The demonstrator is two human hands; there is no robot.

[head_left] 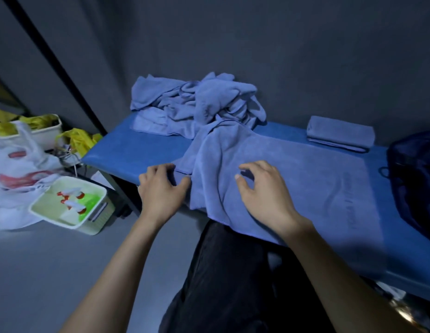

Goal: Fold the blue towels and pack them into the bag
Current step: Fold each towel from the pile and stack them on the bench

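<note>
left hand [158,191]: fingers loosely curled, palm down | right hand [264,188]: fingers spread, arched, palm down

Head view, seemingly close, down over bench [118,155]
</note>
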